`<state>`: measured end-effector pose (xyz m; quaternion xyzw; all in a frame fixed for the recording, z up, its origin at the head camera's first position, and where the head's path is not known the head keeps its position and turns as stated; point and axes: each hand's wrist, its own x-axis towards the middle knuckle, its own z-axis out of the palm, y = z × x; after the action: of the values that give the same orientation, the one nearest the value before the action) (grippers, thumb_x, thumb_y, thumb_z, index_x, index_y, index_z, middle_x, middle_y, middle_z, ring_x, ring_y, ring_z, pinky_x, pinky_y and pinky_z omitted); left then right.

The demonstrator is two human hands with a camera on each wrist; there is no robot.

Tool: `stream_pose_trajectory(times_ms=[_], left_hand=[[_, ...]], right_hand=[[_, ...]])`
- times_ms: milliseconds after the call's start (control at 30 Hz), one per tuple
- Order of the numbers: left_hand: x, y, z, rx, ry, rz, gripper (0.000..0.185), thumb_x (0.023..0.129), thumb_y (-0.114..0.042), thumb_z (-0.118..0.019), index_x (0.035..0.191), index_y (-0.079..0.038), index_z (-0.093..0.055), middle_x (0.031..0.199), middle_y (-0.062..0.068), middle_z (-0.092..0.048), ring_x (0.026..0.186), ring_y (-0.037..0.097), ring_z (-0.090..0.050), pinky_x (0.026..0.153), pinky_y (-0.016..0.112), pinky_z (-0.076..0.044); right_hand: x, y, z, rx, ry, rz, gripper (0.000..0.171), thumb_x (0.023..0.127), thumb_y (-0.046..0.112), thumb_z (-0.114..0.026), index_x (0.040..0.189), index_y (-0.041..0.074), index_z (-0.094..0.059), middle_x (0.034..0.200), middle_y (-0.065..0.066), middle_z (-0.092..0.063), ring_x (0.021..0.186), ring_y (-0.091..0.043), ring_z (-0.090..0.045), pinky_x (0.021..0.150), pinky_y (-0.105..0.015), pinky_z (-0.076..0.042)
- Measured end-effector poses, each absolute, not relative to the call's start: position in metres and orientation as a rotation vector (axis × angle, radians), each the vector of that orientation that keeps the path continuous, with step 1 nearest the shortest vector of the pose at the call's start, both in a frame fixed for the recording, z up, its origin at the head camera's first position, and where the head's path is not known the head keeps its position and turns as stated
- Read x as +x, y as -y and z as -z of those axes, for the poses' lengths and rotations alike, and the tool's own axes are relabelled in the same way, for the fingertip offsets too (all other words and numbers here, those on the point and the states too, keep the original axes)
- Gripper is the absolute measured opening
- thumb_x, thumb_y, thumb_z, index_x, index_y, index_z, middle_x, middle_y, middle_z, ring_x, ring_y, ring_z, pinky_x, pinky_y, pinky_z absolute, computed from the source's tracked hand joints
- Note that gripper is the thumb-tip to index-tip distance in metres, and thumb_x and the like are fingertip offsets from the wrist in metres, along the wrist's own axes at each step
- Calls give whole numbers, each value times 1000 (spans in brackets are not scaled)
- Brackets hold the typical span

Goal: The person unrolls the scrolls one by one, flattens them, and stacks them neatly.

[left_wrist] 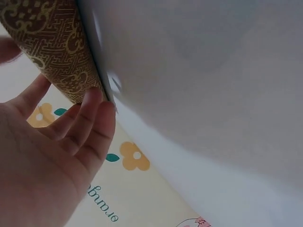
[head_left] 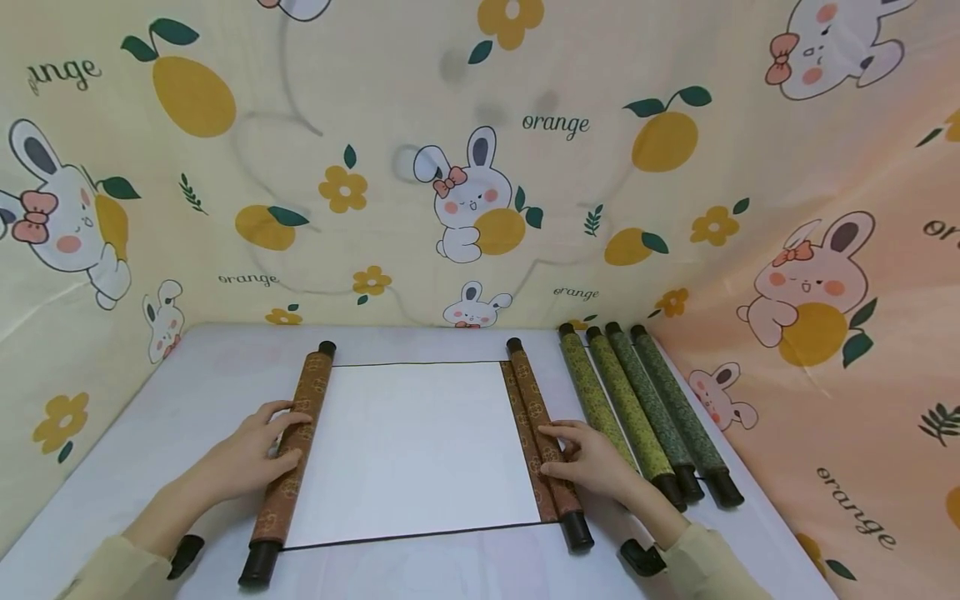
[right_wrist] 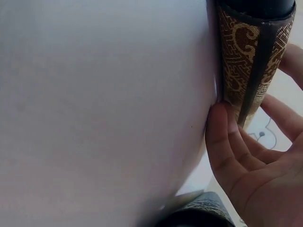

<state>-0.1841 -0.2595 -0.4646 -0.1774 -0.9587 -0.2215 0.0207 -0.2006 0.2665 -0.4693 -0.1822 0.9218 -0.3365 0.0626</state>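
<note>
A brown patterned hanging scroll (head_left: 411, 442) lies partly unrolled on the white table, a blank white sheet showing between its two rolled ends. My left hand (head_left: 251, 450) grips the left roll (head_left: 307, 392), thumb on the near side and fingers over it. On the other end, my right hand (head_left: 592, 458) holds the right roll (head_left: 530, 387) between thumb and fingers. Both rolls end in black knobs. The left wrist view shows gold-patterned brown brocade (left_wrist: 61, 47) at the fingers; in the right wrist view the fingers touch the brocade roll (right_wrist: 246, 61) beside the sheet.
Several rolled scrolls lie side by side on the right, yellow-green ones (head_left: 596, 392) and dark green ones (head_left: 682, 400), close to my right hand. A cloth (head_left: 360, 108) printed with rabbits and oranges hangs behind and along the sides of the white table (head_left: 420, 575).
</note>
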Motion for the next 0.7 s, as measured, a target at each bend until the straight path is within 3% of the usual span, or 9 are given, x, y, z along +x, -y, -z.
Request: stream_pose_trajectory(times_ms=[100, 200, 400, 700], left_hand=[[-183, 261, 467, -531, 2979, 646, 66, 90, -46, -78, 139, -6, -59, 147, 33, -44, 127, 59, -49, 85, 70, -51], [-181, 263, 469, -521, 2977, 650, 75, 86, -50, -81, 141, -5, -57, 147, 32, -44, 128, 57, -50, 86, 69, -52], [-179, 265, 471, -530, 2961, 737, 71, 86, -31, -80, 142, 1, -51, 146, 36, -39, 127, 57, -50, 94, 68, -49], [-177, 271, 471, -520, 2983, 766, 62, 83, -16, -72, 141, 0, -57, 148, 39, -31, 125, 60, -48, 89, 69, -50]], right_hand=[[-200, -267, 469, -535, -2785, 1026, 61, 91, 28, -83, 145, 9, -62, 146, -20, -55, 83, -16, -54, 66, -30, -44], [-198, -267, 469, -517, -2784, 1055, 60, 91, 26, -83, 144, 9, -62, 143, -19, -57, 80, -16, -53, 65, -30, -44], [-197, -272, 472, -504, -2755, 1110, 59, 93, 22, -80, 147, 10, -60, 141, -18, -56, 72, -14, -51, 60, -29, -44], [-198, -274, 476, -489, -2743, 1108, 58, 95, 22, -77, 149, 12, -57, 143, -19, -54, 71, -14, -52, 58, -28, -44]])
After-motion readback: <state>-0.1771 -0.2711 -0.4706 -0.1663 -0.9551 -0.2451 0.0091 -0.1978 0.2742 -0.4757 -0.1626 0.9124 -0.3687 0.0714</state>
